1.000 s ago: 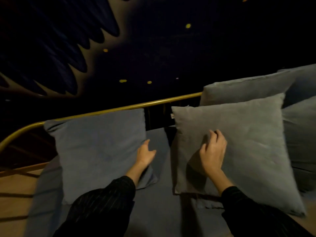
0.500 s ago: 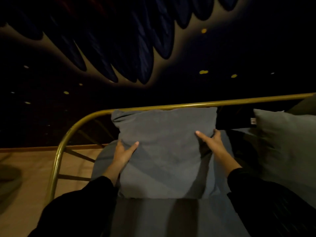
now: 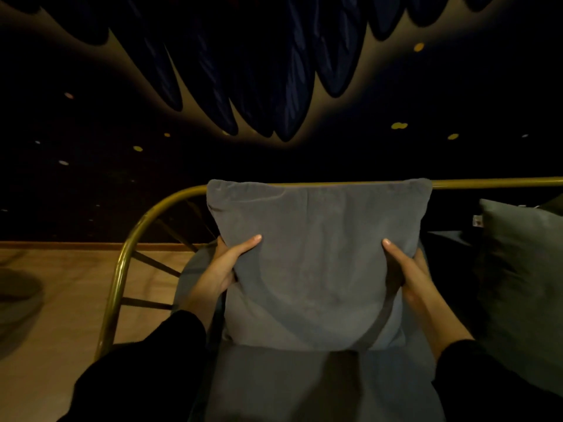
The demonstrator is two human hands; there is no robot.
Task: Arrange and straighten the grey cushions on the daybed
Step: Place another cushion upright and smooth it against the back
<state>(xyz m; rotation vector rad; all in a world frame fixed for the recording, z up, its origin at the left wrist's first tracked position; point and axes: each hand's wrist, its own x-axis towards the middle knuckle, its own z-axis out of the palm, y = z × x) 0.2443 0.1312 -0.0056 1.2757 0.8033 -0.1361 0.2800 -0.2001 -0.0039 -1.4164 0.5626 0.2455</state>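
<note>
We square up the end cushion at the daybed's corner

At frame centre, our left hand (image 3: 224,266) and right hand (image 3: 406,269) each clasp a side edge of the grey cushion (image 3: 316,257), thumbs on its face. It stands upright between them, top edge level along the brass rail (image 3: 487,182); another cushion (image 3: 518,269) waits at right.

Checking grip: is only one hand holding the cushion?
No, the left hand and right hand both grip the cushion at its sides.
</note>
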